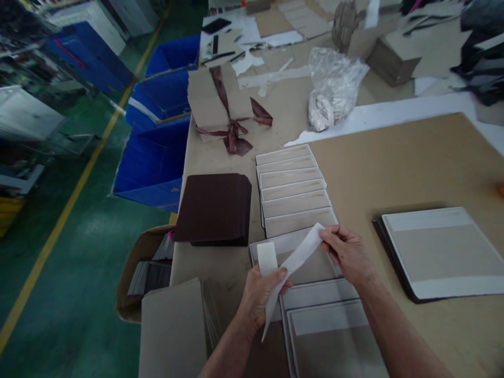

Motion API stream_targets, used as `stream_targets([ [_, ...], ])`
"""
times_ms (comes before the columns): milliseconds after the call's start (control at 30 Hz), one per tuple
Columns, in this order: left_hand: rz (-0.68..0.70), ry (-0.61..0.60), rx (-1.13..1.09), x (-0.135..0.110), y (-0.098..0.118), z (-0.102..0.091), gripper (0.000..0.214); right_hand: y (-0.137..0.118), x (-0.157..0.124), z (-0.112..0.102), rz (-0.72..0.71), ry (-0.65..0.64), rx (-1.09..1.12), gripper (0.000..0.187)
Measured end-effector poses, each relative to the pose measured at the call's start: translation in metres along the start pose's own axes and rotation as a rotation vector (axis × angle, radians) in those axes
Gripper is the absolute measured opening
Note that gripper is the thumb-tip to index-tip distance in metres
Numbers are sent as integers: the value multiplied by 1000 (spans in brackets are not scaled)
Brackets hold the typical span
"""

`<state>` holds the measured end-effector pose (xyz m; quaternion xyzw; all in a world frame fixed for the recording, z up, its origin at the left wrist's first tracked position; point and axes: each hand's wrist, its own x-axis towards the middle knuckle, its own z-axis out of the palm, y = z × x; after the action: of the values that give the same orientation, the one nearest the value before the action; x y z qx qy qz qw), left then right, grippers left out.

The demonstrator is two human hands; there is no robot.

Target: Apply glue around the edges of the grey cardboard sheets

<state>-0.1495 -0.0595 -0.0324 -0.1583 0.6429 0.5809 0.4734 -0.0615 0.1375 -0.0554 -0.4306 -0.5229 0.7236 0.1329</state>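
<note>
On your far left, a green floor (pixel 90 231) carries a yellow line (pixel 65 233). Next come blue bins (pixel 157 191) lined up along the edge of the worktable (pixel 281 113), and below them a cardboard box (pixel 123 294) with flat pieces inside. On the table's near left corner is a stack of grey boards (pixel 173 328); beyond it sits a neat pile of dark brown panels (pixel 212 207). Farther back, a brown ribbon (pixel 233 128) is tied in a bow over a beige board (pixel 200 100).

Toward the centre, your left hand (pixel 263 294) grips a long white strip (pixel 301 255) under its thumb, the loose end hanging below; a shorter white piece (pixel 268 257) stands up from the same hand. Beneath and beyond, pale-bordered panels (pixel 293 197) lie overlapped in a row. The strip slants up to your right hand (pixel 348 252), whose thumb and fingers pinch its other end. The strip is above one of these panels; you cannot tell whether it touches it.

Behind is a crumpled clear plastic bag (pixel 338 79). On your right, a stack of dark-edged panels (pixel 444 252) lies on a broad brown sheet (pixel 401 157), its top one pale-banded at both ends.
</note>
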Motion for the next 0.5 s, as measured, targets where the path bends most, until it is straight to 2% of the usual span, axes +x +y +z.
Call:
stream_targets([
  [200,82,63,24,15,21,-4,37,-8,17,-34,7,23,0,42],
  [367,197,150,83,40,34,5,31,-1,33,-43,-21,108,-34,37],
  [500,248,167,100,57,39,6,32,7,46,-45,-78,165,-86,36],
])
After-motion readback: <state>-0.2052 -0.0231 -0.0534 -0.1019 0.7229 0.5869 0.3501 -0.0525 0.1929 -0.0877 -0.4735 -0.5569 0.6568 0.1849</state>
